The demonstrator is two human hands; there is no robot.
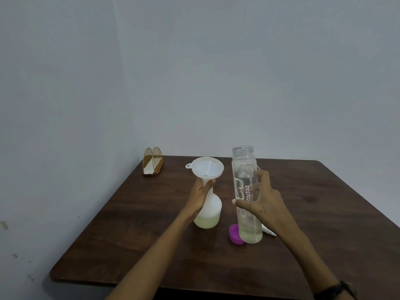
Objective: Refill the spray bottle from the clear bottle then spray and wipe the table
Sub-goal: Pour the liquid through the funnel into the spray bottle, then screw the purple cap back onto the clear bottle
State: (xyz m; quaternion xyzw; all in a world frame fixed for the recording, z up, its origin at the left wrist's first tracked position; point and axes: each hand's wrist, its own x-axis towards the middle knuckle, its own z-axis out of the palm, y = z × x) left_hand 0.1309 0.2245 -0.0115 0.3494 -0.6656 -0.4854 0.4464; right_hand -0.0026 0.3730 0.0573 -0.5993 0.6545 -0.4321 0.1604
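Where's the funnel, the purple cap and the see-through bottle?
Funnel (207,168): head view, inside of its bowl.
Purple cap (234,234): head view, its hollow inside.
Clear bottle (243,169): head view, upper wall.

Dim, even indoor light; soft focus throughout; faint shadows on bench; wide-angle bending at edges; no harsh glare.

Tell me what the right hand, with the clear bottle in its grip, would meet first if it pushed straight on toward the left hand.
Probably the funnel on the spray bottle. It lies left of the clear bottle held by the right hand; depth is unclear.
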